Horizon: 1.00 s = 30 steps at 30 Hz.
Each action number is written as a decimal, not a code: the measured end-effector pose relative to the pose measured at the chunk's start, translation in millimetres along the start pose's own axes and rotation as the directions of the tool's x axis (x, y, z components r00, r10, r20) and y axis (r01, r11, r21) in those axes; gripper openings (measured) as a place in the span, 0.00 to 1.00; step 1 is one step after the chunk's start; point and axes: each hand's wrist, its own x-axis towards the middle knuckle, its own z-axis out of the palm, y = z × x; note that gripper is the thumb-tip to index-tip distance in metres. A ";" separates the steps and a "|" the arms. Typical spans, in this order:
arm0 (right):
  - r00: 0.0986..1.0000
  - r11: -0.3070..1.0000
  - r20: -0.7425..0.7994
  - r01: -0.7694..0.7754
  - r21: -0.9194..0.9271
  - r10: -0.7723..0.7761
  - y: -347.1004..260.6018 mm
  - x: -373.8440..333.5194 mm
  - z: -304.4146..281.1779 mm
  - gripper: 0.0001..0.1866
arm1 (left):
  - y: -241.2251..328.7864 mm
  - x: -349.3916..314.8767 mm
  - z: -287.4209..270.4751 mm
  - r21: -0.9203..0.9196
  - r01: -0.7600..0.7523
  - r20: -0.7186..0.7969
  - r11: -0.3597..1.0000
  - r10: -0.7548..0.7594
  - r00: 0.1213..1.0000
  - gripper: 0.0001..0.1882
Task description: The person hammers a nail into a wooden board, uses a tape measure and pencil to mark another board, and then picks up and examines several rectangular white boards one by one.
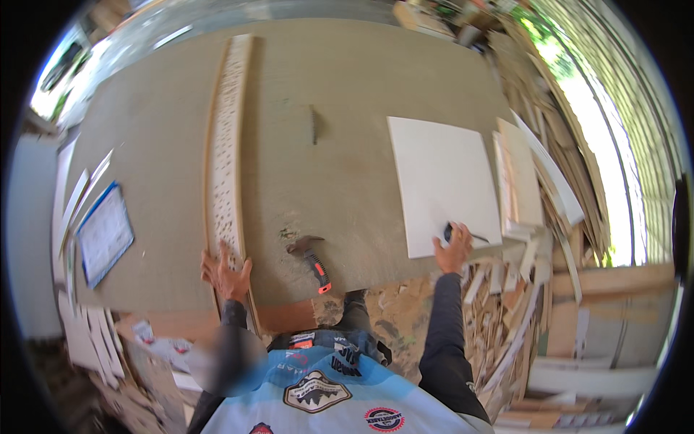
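Note:
My left hand [227, 275] lies with its fingers spread on the near end of a long, narrow wooden board [227, 145], whose pale face is dotted with many small dark marks. At the right, my right hand [454, 253] has its fingers curled round a small dark rounded object [448, 232], its kind unclear, at the near edge of a flat white panel [444, 181]. A thin dark piece [479, 239] sticks out beside those fingers. Between my hands rests a claw hammer [312, 263] with a black and red handle.
Everything lies on a large grey-brown worktable [325, 72]. A small dark strip [314, 124] is near its middle. A blue-edged clipboard with paper [105, 233] sits at the left. Stacked boards [519, 173] border the right side, with wood offcuts [499, 318] below.

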 end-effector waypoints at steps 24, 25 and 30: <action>0.917 0.662 -0.027 0.308 0.683 -0.399 30.1 4.8 52.5 0.30 | -42.0 -188.0 42.4 -0.953 0.297 0.197 -0.054 -0.857 0.477 0.25; 0.886 0.606 -0.015 0.330 0.724 -0.464 13.0 5.1 47.7 0.29 | -41.7 -184.3 40.2 -0.906 0.407 0.077 0.114 -0.902 0.426 0.28; 0.775 0.349 -0.002 0.287 0.892 -0.631 -76.5 -0.7 21.3 0.32 | 45.0 -124.6 10.8 -0.763 0.288 -0.358 0.579 -0.750 0.557 0.23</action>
